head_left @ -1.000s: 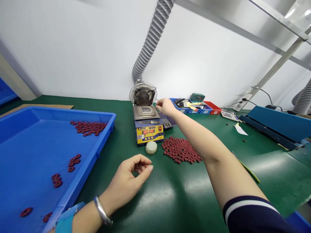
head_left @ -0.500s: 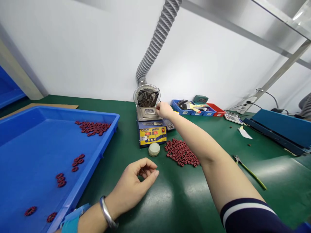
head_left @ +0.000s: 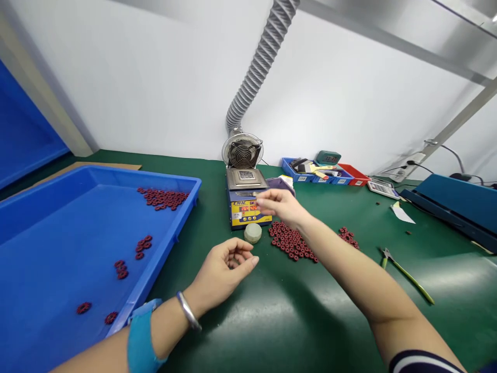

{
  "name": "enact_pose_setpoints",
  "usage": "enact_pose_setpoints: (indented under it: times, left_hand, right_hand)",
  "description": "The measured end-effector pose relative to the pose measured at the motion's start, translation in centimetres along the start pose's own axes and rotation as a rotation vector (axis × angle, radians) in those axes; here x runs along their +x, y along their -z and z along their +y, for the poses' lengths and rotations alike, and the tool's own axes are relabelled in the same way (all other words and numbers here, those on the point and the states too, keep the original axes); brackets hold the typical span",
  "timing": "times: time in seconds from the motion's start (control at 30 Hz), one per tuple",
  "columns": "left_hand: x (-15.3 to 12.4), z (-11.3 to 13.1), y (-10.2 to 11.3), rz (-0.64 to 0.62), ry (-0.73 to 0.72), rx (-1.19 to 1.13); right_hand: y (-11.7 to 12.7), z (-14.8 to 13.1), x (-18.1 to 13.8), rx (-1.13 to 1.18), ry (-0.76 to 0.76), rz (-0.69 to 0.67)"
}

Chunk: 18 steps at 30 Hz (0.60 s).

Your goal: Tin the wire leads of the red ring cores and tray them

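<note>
My right hand is in front of the yellow-fronted heated pot unit, fingertips pinched. Whatever small thing sits between them is too unclear to name. A strip-like metal tool lies on the unit's ledge just behind those fingers. My left hand hovers low over the bench, palm turned inward. Its fingers are loosely curled, thumb apart, with nothing visible in them. Just beyond it stands a round, pale grey-green block. Many small red-wound ring cores are heaped beside the unit, partly behind my right forearm.
At left, a large blue tray holds more red cores in groups. A fan-faced exhaust hood with a grey hose rises behind the unit. Green-handled cutters, small parts bins and a long blue-green device are at right.
My right hand has drawn back from the pot's top edge, down and toward me, to the unit's front panel. My left hand keeps its curled pose. The whole view has shifted slightly.
</note>
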<state>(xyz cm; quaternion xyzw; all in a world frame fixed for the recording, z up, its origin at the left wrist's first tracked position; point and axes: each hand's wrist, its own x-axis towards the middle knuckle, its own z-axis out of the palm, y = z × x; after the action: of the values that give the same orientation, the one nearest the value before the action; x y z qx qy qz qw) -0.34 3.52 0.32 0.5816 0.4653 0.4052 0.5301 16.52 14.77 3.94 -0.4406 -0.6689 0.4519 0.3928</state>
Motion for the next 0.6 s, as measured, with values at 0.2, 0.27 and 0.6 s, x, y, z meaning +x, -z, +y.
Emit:
enact_pose_setpoints:
  times: [0.2,0.27,0.6]
  left_hand:
    - [-0.6,0.2,-0.5,-0.008,0.007,-0.273]
    - [-1.2,0.4,-1.0,-0.024,-0.007,-0.278]
    - [-5.7,3.9,6.4,0.141,0.009,0.270]
  right_hand:
    - [-4.7,0.8,-9.8,0.017,0.352,0.114]
    - [-5.6,1.1,-11.4,-0.165,0.543,0.192]
    - [-2.8,3.1,-16.9,-0.403,0.697,0.101]
